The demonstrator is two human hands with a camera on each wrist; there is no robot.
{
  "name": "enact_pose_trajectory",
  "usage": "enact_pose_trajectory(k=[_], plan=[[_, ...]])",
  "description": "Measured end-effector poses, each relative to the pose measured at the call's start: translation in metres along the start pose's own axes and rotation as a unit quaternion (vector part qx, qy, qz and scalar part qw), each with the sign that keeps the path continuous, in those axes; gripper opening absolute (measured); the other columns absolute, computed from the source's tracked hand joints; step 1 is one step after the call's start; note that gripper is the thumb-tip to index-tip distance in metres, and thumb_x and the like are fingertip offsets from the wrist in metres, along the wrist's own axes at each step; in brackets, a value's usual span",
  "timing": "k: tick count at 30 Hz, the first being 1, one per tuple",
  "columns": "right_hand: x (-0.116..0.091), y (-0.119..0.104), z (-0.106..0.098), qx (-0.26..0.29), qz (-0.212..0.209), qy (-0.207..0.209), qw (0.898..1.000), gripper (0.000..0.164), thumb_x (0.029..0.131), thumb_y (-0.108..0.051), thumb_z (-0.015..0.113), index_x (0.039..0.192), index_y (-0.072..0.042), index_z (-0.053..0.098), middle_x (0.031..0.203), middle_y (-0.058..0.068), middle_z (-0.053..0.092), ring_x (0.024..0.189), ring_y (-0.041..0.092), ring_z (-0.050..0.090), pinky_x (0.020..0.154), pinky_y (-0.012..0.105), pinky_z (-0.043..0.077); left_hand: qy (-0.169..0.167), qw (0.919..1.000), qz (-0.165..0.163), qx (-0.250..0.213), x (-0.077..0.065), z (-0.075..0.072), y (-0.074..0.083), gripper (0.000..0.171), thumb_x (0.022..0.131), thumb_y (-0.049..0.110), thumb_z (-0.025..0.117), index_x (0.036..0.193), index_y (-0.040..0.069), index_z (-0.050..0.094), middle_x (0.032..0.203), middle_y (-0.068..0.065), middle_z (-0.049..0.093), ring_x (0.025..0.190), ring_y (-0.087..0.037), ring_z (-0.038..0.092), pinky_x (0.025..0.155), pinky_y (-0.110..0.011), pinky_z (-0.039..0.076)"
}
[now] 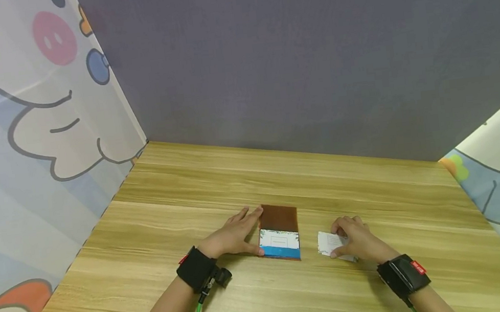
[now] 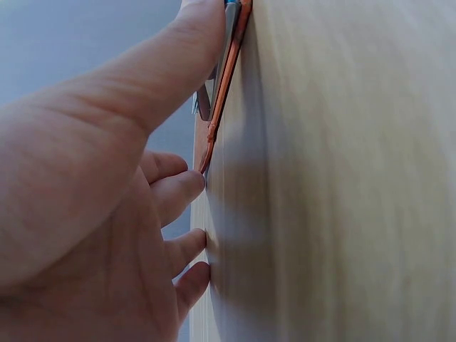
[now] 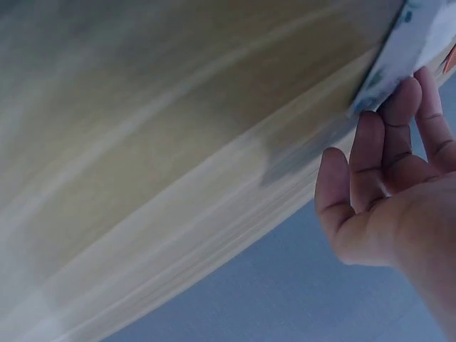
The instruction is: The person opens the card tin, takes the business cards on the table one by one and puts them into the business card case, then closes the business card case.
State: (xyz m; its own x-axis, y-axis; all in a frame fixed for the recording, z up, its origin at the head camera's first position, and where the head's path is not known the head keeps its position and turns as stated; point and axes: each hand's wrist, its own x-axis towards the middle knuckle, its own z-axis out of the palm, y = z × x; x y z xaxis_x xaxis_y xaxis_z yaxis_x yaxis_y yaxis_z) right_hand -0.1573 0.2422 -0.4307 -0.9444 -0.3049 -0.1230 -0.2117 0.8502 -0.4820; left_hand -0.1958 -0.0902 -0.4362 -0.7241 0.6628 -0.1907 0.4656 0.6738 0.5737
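A flat brown card holder (image 1: 278,218) lies on the table, with a white, leaf-bordered panel above a blue strip on its near half. My left hand (image 1: 236,236) rests at the holder's left edge, thumb at the near corner and a fingertip at the far one. The left wrist view shows the holder's orange-brown edge (image 2: 226,78) beside the thumb, with the fingers spread on the tabletop. To the right, my right hand (image 1: 356,238) pinches a white printed card (image 1: 329,242) between thumb and fingers. In the right wrist view the card (image 3: 406,53) is tilted and the thumb is hidden.
The wood-grain table (image 1: 267,303) runs back to a dark grey panel (image 1: 291,69). Cartoon-printed sheets (image 1: 36,149) stand on the left and right sides. Black wrist straps (image 1: 196,269) with green cables are on both arms.
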Motion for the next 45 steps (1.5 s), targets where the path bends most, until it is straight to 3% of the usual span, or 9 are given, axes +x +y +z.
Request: enact_pose_trajectory(k=[6, 11, 17, 23, 28, 37, 45], plan=[[0.001, -0.001, 0.001, -0.003, 0.003, 0.009, 1.0, 0.047, 0.056, -0.031, 0.083, 0.09, -0.012, 0.057, 0.084, -0.003, 0.049, 0.085, 0.021, 0.036, 0.071, 0.033, 0.026, -0.003, 1.0, -0.004, -0.002, 0.0, 0.0, 0.001, 0.101, 0.077, 0.047, 0.068, 0.149, 0.011, 0.007, 0.154, -0.006, 0.013, 0.142, -0.031, -0.001, 0.111, -0.055, 0.01], [0.001, -0.003, 0.002, -0.008, -0.012, 0.017, 1.0, 0.046, 0.059, -0.027, 0.083, 0.092, -0.012, 0.055, 0.088, -0.002, 0.051, 0.083, 0.017, 0.042, 0.073, 0.031, 0.035, -0.002, 1.0, -0.005, -0.001, 0.0, 0.0, 0.0, 0.1, 0.077, 0.047, 0.068, 0.149, 0.011, 0.007, 0.154, -0.006, 0.014, 0.142, -0.03, -0.001, 0.111, -0.055, 0.011], [0.002, -0.01, -0.001, 0.024, -0.008, 0.01, 1.0, 0.029, 0.075, -0.008, 0.072, 0.099, -0.008, 0.055, 0.096, 0.003, 0.061, 0.086, 0.015, 0.055, 0.072, 0.032, 0.047, -0.001, 1.0, -0.004, -0.005, -0.001, 0.0, 0.002, 0.1, 0.077, 0.047, 0.068, 0.149, 0.011, 0.008, 0.154, -0.006, 0.015, 0.142, -0.03, -0.001, 0.111, -0.055, 0.01], [0.004, -0.014, -0.004, 0.026, -0.057, 0.041, 0.997, 0.017, 0.087, 0.004, 0.055, 0.099, -0.007, 0.057, 0.091, 0.002, 0.062, 0.081, 0.01, 0.055, 0.068, 0.026, 0.047, 0.001, 1.0, -0.002, -0.002, 0.0, 0.001, 0.0, 0.101, 0.077, 0.047, 0.068, 0.149, 0.011, 0.008, 0.154, -0.006, 0.015, 0.142, -0.03, 0.0, 0.111, -0.055, 0.011], [0.011, -0.023, -0.004, 0.032, -0.064, 0.081, 0.994, 0.017, 0.088, 0.003, 0.054, 0.101, -0.006, 0.059, 0.089, 0.003, 0.063, 0.078, 0.009, 0.056, 0.067, 0.025, 0.047, 0.001, 1.0, -0.001, 0.0, 0.0, 0.001, 0.0, 0.101, 0.077, 0.048, 0.068, 0.149, 0.011, 0.008, 0.154, -0.006, 0.015, 0.142, -0.03, 0.0, 0.111, -0.055, 0.011], [0.026, -0.046, 0.004, 0.09, -0.079, 0.138, 0.983, 0.018, 0.085, 0.004, 0.057, 0.099, -0.005, 0.063, 0.088, 0.006, 0.065, 0.079, 0.017, 0.061, 0.066, 0.028, 0.05, 0.0, 1.0, -0.001, 0.0, -0.001, 0.001, 0.001, 0.1, 0.077, 0.047, 0.067, 0.149, 0.011, 0.007, 0.154, -0.006, 0.015, 0.142, -0.031, 0.0, 0.111, -0.055, 0.011], [0.042, -0.069, 0.011, 0.094, -0.113, 0.126, 0.981, 0.016, 0.087, 0.0, 0.058, 0.1, -0.008, 0.063, 0.089, 0.004, 0.065, 0.081, 0.017, 0.062, 0.071, 0.029, 0.052, 0.0, 1.0, -0.003, 0.004, 0.0, 0.001, 0.001, 0.1, 0.077, 0.048, 0.067, 0.148, 0.011, 0.008, 0.154, -0.006, 0.015, 0.142, -0.031, 0.001, 0.111, -0.055, 0.011]])
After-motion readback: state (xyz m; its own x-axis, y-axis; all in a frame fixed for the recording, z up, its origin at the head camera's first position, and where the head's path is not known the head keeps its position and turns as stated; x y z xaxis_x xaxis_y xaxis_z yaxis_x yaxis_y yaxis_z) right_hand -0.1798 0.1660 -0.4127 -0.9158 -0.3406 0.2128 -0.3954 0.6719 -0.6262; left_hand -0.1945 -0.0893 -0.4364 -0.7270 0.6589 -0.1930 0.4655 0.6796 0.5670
